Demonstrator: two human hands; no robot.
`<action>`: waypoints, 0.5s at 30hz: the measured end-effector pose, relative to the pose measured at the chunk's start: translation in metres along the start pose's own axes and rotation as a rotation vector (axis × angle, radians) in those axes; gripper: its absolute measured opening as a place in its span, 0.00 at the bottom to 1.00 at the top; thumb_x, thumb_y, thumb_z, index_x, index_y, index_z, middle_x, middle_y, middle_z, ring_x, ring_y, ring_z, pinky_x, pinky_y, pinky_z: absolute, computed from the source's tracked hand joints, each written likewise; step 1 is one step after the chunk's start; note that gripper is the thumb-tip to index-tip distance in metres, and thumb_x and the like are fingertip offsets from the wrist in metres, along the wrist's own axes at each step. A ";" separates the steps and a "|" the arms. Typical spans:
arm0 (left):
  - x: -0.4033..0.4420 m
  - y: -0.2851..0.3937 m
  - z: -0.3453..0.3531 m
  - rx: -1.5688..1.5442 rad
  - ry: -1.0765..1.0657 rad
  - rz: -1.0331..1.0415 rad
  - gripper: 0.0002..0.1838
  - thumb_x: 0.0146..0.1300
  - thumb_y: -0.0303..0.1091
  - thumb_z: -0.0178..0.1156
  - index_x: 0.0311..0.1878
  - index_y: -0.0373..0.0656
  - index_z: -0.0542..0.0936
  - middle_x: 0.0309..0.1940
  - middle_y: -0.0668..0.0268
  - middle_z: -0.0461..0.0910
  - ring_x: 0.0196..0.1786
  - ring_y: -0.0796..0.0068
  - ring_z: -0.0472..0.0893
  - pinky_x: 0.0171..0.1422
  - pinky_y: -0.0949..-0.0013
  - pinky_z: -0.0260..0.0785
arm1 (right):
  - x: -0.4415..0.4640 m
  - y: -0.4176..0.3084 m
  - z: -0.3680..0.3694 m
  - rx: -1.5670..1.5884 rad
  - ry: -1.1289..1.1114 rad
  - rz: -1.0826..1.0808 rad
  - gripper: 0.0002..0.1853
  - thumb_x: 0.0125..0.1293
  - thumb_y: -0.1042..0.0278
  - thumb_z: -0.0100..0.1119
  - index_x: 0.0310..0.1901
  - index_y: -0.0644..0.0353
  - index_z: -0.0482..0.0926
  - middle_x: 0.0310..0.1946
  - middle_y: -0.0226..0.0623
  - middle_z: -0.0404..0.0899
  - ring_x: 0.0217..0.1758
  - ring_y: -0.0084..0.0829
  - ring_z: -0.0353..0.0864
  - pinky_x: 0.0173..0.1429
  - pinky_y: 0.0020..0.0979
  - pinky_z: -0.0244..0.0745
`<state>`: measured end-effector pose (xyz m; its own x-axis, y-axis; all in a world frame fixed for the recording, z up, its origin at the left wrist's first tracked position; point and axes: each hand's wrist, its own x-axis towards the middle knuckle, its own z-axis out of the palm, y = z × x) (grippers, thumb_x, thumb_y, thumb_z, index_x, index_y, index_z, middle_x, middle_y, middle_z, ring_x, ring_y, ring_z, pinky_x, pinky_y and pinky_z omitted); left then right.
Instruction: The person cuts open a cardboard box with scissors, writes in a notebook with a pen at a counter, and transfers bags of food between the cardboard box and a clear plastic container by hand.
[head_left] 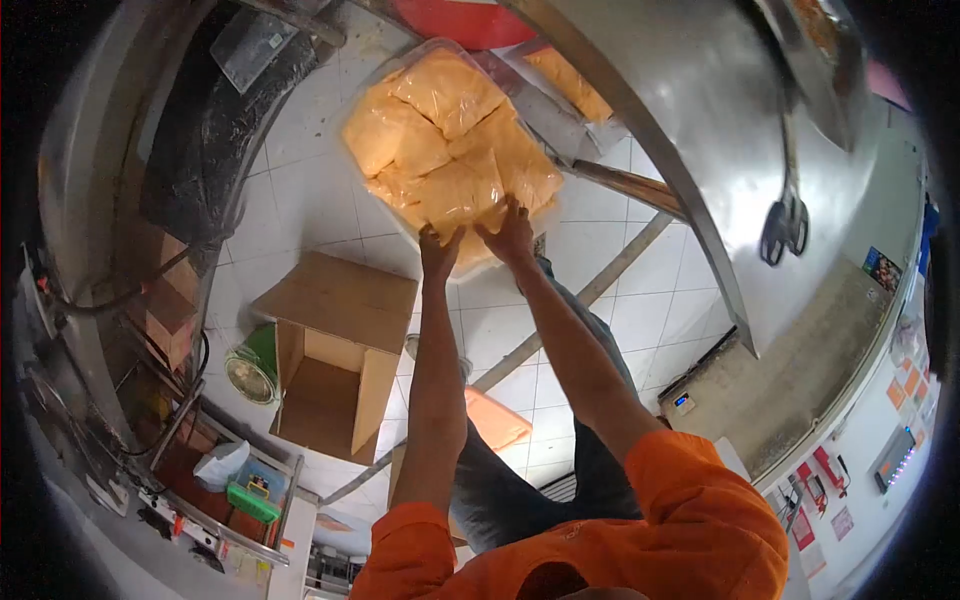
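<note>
A clear plastic tub (352, 148) on the tiled floor is filled with several clear plastic bags of orange-yellow contents. Both hands are at its near side, on the nearest plastic bag (465, 192). My left hand (440, 252) grips the bag's near edge, thumb toward the middle. Just to the right, my right hand (511, 234) grips the same bag, its fingers farther forward. The fingertips are partly hidden against the film. What exactly the bags contain cannot be made out.
An open cardboard box (330, 375) stands at the left beside a green bucket (254, 365). Scissors (785, 225) lie on the metal table (690, 90) at the right. A red basin (465, 22) and another orange bag (570, 82) are beyond the tub.
</note>
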<state>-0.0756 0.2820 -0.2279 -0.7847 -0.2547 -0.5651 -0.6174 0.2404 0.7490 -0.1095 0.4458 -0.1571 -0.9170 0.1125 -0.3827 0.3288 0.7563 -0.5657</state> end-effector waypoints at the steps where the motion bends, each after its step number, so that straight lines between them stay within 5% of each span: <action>1: 0.006 -0.002 0.006 -0.055 -0.014 0.015 0.37 0.54 0.50 0.70 0.58 0.36 0.67 0.47 0.52 0.79 0.50 0.54 0.79 0.56 0.58 0.72 | 0.000 -0.004 0.007 -0.016 -0.002 0.070 0.49 0.55 0.46 0.68 0.70 0.67 0.53 0.53 0.62 0.74 0.53 0.58 0.76 0.56 0.50 0.73; 4: -0.002 -0.013 0.012 0.026 0.058 0.074 0.40 0.52 0.52 0.71 0.58 0.34 0.65 0.45 0.50 0.80 0.47 0.48 0.80 0.56 0.56 0.72 | -0.018 -0.006 0.014 0.116 -0.118 0.216 0.46 0.59 0.47 0.64 0.68 0.69 0.54 0.47 0.63 0.77 0.49 0.60 0.78 0.52 0.51 0.75; 5: -0.021 0.045 -0.003 0.245 0.009 -0.106 0.43 0.50 0.51 0.71 0.61 0.34 0.62 0.53 0.47 0.76 0.55 0.45 0.76 0.58 0.53 0.71 | -0.026 -0.005 0.016 0.192 -0.172 0.250 0.44 0.60 0.48 0.63 0.68 0.70 0.55 0.45 0.62 0.78 0.48 0.60 0.79 0.51 0.51 0.75; 8: -0.035 0.036 -0.004 0.541 0.162 0.259 0.46 0.48 0.48 0.71 0.65 0.37 0.61 0.65 0.46 0.65 0.64 0.42 0.68 0.61 0.47 0.68 | -0.047 0.022 0.043 0.233 -0.187 0.212 0.40 0.62 0.49 0.60 0.65 0.70 0.57 0.37 0.61 0.80 0.43 0.61 0.80 0.48 0.52 0.75; 9: -0.040 0.051 -0.003 0.661 0.153 0.307 0.51 0.45 0.48 0.72 0.72 0.46 0.58 0.74 0.45 0.49 0.72 0.37 0.57 0.66 0.40 0.61 | -0.046 0.020 0.044 0.234 -0.171 0.211 0.36 0.63 0.51 0.59 0.62 0.72 0.60 0.36 0.59 0.81 0.40 0.58 0.81 0.44 0.51 0.76; 12: -0.033 0.086 0.013 0.814 -0.096 0.440 0.53 0.46 0.45 0.72 0.75 0.57 0.55 0.75 0.43 0.44 0.73 0.32 0.51 0.71 0.37 0.54 | -0.047 0.030 0.050 0.134 -0.198 0.142 0.26 0.65 0.58 0.55 0.55 0.74 0.68 0.34 0.55 0.81 0.34 0.52 0.83 0.37 0.47 0.78; 15: -0.002 0.062 0.000 0.691 -0.289 0.677 0.53 0.47 0.28 0.69 0.77 0.54 0.52 0.77 0.55 0.49 0.76 0.37 0.46 0.76 0.40 0.47 | -0.046 0.055 0.028 -0.119 -0.370 0.011 0.17 0.66 0.66 0.50 0.50 0.71 0.74 0.36 0.52 0.82 0.35 0.46 0.84 0.41 0.45 0.79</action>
<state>-0.1126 0.2969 -0.1804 -0.9085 0.3512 -0.2264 0.1381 0.7636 0.6308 -0.0433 0.4639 -0.1909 -0.7630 -0.1022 -0.6383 0.2900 0.8283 -0.4793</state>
